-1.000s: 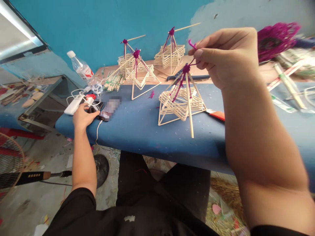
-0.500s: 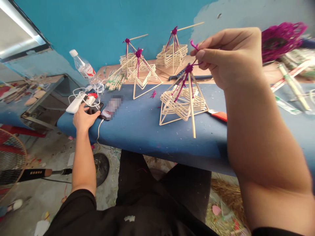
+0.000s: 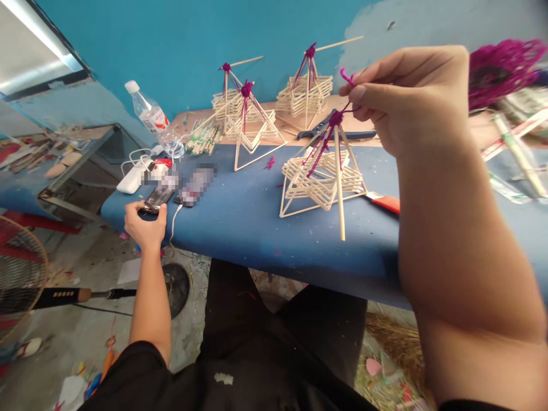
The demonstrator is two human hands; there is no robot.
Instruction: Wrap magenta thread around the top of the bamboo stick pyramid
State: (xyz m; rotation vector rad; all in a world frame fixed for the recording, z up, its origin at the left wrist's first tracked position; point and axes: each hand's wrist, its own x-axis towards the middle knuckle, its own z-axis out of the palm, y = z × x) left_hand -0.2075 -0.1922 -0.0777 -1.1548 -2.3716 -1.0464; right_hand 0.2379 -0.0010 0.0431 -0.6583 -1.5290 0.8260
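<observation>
The stick frame (image 3: 320, 185) is below and a little to the left of your right fingertips, its lattice of pale sticks apart from your skin and linked to your grip only by purple string (image 3: 347, 76). Your right hand (image 3: 405, 100) pinches that string, thumb pressed against the fingers with no gap, and a short end curls out past them. Just beneath the pinch sits the purple knot (image 3: 336, 118) at the frame's peak, where the slanting sticks meet; one thick stick runs down from it toward you. Whether the base rests on the blue table (image 3: 240, 228) or hangs slightly above it, you cannot tell from this angle. Well off to the left, your left hand (image 3: 145, 228) has the near end of a dark phone (image 3: 159, 197) between thumb and fingers, spread only as far as the phone's width. A second phone (image 3: 197, 185) lies just right of it, with a white cable (image 3: 173, 225) at its near end. A red-handled cutter (image 3: 384, 203) lies close to the frame's right corner, partly hidden by your right forearm, and a dark-handled tool (image 3: 357, 135) lies behind the frame.
</observation>
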